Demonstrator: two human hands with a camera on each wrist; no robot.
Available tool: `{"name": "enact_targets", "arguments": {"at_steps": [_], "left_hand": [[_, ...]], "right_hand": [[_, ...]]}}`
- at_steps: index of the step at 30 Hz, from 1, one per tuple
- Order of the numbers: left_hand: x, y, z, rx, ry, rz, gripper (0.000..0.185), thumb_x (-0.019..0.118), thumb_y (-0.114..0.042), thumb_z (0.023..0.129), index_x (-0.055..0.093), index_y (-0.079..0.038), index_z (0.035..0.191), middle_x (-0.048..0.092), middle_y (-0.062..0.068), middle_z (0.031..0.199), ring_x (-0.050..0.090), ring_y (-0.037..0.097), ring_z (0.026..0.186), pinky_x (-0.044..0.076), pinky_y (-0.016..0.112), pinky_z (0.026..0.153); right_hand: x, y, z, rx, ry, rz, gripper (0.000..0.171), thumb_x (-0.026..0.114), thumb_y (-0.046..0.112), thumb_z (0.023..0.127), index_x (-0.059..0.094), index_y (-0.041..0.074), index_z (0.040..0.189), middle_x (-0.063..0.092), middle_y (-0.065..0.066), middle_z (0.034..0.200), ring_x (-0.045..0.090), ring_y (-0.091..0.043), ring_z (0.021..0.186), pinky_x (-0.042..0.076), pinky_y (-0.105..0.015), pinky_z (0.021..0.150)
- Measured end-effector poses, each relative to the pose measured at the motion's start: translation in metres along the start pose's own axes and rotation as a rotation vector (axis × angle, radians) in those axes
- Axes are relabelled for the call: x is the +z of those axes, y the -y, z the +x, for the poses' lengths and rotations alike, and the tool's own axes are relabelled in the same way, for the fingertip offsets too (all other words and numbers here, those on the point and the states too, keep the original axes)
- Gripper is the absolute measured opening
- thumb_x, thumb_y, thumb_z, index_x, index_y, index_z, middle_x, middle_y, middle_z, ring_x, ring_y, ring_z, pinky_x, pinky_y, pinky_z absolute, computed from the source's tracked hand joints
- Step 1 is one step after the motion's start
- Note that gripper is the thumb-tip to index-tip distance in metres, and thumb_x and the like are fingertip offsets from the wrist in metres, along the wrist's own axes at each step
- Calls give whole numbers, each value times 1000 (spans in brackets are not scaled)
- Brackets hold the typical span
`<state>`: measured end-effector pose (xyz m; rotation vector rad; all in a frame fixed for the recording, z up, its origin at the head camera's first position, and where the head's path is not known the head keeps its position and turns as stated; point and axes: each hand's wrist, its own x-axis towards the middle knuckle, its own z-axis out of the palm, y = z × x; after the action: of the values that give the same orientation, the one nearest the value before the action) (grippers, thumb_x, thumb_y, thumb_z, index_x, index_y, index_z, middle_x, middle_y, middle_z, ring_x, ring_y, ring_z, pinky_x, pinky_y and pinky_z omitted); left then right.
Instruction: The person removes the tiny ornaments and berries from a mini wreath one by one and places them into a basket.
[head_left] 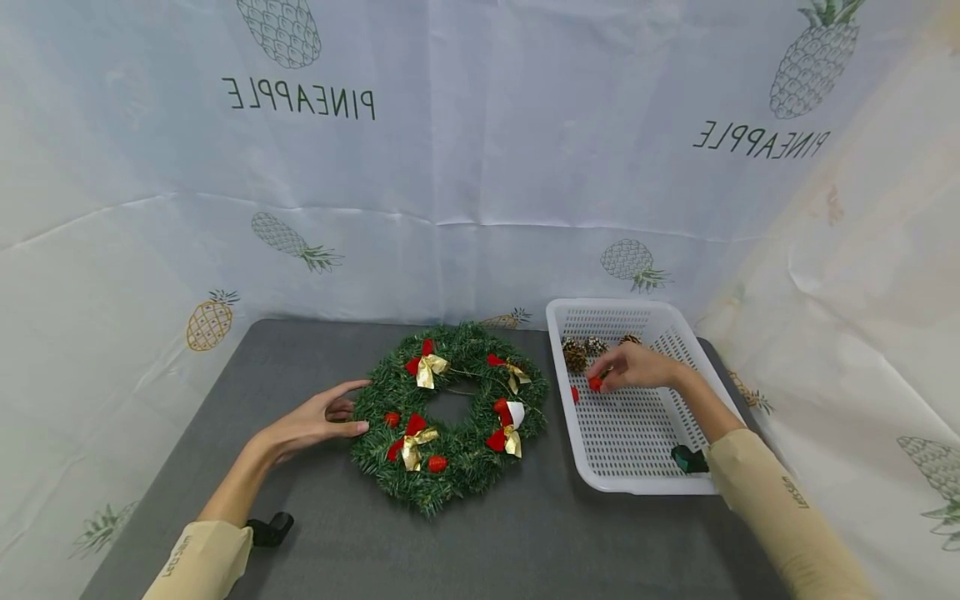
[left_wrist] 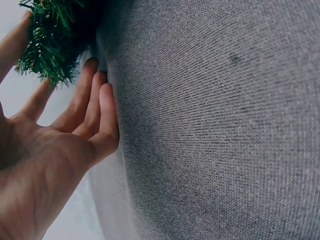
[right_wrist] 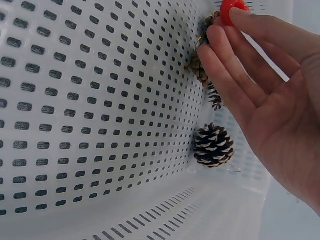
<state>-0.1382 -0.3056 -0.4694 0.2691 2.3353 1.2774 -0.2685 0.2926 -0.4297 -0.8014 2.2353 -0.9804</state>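
A green wreath (head_left: 450, 412) with red and gold bows and red berries lies on the grey table (head_left: 525, 533). My left hand (head_left: 333, 412) rests flat at its left edge, fingers straight and touching the needles; in the left wrist view the left hand (left_wrist: 80, 125) lies on the cloth beside the wreath (left_wrist: 52, 42). My right hand (head_left: 626, 368) is inside the white perforated basket (head_left: 637, 442) and pinches a red berry (head_left: 595, 383) at its fingertips. The right wrist view shows the right hand (right_wrist: 265, 85), the red berry (right_wrist: 231, 9) and a pine cone (right_wrist: 213, 145).
More pine cones (head_left: 585, 350) lie at the basket's far end, and a second red berry (head_left: 574, 394) sits by its left wall. A pineapple-print cloth (head_left: 480, 167) hangs behind and to both sides. Bare grey table stretches in front of the wreath.
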Motion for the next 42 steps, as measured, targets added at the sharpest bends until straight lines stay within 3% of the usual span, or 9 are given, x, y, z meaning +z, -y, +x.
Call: {"name": "enact_targets", "arguments": {"at_steps": [6,18,28,42], "left_hand": [[0,2,1,7,-2,-4,86,73,-40,105,25,-20,174,29,35,173,33,59,159,45,72,119],[0,0,0,14,-2,-9,87,73,-39,105,25,-20,174,29,36,173,32,60,159,44,73,119],[0,0,0,7,0,-11,87,73,-40,104,25,-20,174,29,36,173,32,60,159,44,73,119],[0,0,-1,3,3,-7,87,73,-40,105,25,-19,174,29,36,173,32,59,159,44,74,119]], "right_hand": [[2,2,0,17,-11,-28,32,77,0,96,73,-12,125,76,-29,120,80,-32,101,65,-25,84],[3,-1,3,34,-11,-162,26,80,2,94,79,-6,119,82,-21,115,80,-29,103,64,-21,83],[4,0,2,53,-27,-179,24,84,6,91,81,-3,114,84,-17,106,79,-16,91,63,-22,76],[6,-1,4,81,-33,-212,21,82,6,93,82,-2,112,84,-13,102,77,-15,88,61,-23,74]]}}
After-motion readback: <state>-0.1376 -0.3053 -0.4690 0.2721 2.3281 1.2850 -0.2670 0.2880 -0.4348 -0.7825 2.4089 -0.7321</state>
